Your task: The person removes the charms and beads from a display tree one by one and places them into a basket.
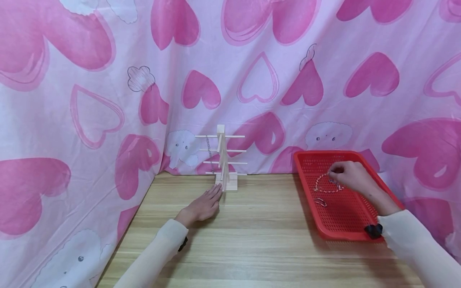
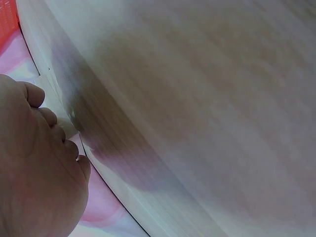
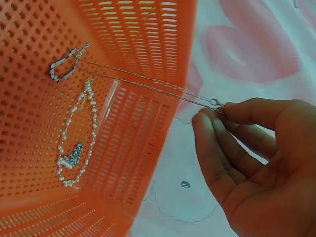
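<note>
My left hand (image 1: 203,206) lies with extended fingers touching the base of a pale wooden stand (image 1: 221,130) with several thin crossbars. A chain (image 1: 209,150) hangs on the stand's left side. Over the red basket (image 1: 324,236), my right hand (image 1: 351,176) pinches a thin silver necklace (image 3: 215,102) near its clasp, between thumb and fingertips. The necklace's two strands run down into the basket, toward a silver-and-dark bracelet (image 3: 53,71); whether they touch cannot be told. A beaded pearl necklace (image 3: 95,121) lies on the basket floor, a bunched silver chain (image 3: 74,155) beside it.
The basket stands on the right of the wood-grain table (image 1: 259,240), its perforated walls rising around the jewellery. A pink heart-patterned cloth (image 1: 201,92) hangs behind and along both sides. The stand is near the table's back edge.
</note>
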`<state>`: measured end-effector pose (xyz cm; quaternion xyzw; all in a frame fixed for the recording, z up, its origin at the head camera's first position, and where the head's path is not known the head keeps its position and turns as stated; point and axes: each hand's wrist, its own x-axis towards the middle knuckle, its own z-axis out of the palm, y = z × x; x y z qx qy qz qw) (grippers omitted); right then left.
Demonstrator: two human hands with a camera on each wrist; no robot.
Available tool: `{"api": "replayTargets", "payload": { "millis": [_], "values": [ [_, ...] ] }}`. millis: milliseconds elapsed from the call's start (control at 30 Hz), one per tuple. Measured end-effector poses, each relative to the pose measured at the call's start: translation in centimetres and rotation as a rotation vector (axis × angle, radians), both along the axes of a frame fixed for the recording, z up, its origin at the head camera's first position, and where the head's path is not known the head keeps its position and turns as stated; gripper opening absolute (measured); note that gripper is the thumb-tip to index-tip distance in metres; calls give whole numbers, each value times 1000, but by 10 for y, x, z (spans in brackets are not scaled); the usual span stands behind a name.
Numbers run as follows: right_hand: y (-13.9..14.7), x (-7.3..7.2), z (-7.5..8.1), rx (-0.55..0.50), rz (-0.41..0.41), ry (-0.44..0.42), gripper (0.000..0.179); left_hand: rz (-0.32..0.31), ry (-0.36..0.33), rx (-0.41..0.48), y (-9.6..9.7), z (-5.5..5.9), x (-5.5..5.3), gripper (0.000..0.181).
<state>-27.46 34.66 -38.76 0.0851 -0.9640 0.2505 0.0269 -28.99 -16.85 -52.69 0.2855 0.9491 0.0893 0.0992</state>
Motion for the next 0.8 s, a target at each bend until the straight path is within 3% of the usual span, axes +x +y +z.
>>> {"api": "replayTargets", "payload": {
  "millis": [267, 533, 800],
  "values": [
    [4, -9, -9, 89, 68, -55, 23, -8, -2, 3, 0, 2, 1, 60],
    [2, -23, -21, 134, 87, -112, 26, -19, 9, 25, -1, 1, 0, 60],
    [-7, -34, -33, 169, 153, -231, 21, -17, 9, 61, -1, -3, -2, 61]
  ]
}}
